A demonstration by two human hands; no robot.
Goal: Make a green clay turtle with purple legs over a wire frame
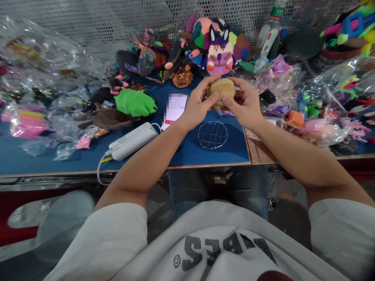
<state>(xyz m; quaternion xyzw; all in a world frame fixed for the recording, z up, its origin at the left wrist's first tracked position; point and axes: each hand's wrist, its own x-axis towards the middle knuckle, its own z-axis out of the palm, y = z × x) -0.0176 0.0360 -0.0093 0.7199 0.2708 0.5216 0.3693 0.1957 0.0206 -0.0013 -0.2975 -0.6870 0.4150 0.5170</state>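
Observation:
A tan lump of modelling clay (223, 86) is held up above the blue table between both hands. My left hand (199, 102) closes on its left side, with the thumb pressed on the near face. From the other side my right hand (245, 102) grips it, thumb also on the near face. The fingers behind the lump are partly hidden. Just below the hands, a round wire mesh frame (212, 135) lies flat on the table. Left of the hands lies a lit phone (175, 109), part of its screen blurred out.
A white power bank (133, 141) with a cable lies near the table's front edge. Beside it sits a green clay piece (135, 102). Colourful clay figures, including a purple fox-like one (219, 54), line the back. Plastic bags of clay (29, 121) crowd both sides. A bottle (275, 19) stands behind.

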